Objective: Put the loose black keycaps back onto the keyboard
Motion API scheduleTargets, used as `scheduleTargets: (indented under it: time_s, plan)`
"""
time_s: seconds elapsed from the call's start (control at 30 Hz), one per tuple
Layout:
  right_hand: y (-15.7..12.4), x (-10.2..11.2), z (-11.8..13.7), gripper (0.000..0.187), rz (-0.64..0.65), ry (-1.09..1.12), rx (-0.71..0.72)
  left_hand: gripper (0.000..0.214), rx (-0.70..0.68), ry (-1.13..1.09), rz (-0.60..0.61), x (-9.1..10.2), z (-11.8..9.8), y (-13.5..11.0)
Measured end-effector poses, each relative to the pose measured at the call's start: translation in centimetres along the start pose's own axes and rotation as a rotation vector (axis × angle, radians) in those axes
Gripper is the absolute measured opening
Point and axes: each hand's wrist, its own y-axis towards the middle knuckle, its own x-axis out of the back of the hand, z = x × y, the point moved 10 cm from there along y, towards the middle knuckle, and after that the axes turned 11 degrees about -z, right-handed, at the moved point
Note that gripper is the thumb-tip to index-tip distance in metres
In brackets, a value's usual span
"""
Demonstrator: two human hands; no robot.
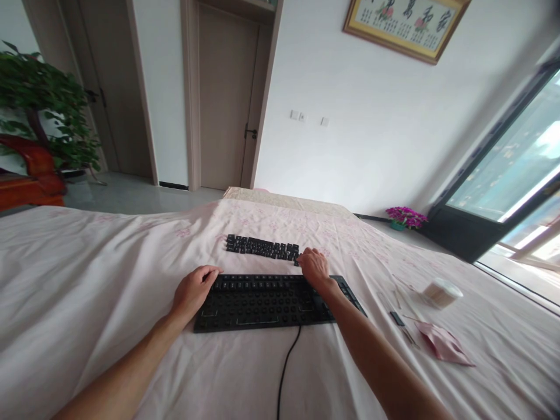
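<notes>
A black keyboard (254, 303) lies on the pink-white cloth, with many of its keycaps off and keys still along its top rows. My left hand (195, 289) is closed at its upper left corner, thumb and fingers on the edge. Beyond the keyboard, loose black keycaps (262, 248) are laid out in rows. My right hand (314, 265) reaches over the keyboard to the right end of these rows. Its fingers are bent together at a dark keycap (297, 261), partly hidden by the hand. A black cable (285, 364) runs from the keyboard toward me.
On the right of the cloth (131, 274) lie a pink cloth piece (444, 343), a small dark block (397, 318), thin sticks (409, 335) and a round clear tub of cotton swabs (443, 291). A potted plant and red wooden furniture stand at far left.
</notes>
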Motion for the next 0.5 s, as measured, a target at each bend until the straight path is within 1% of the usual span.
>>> scheduleTargets:
  time_s: [0.23, 0.5]
  plan:
    - [0.8, -0.9, -0.1, 0.016, 0.063, 0.024, -0.008, 0.035, 0.010, 0.016, -0.002, 0.1, -0.1, -0.1]
    - [0.6, -1.7, 0.1, 0.019, 0.171, 0.093, -0.033, 0.037, 0.004, 0.010, -0.004, 0.3, -0.4, -0.2]
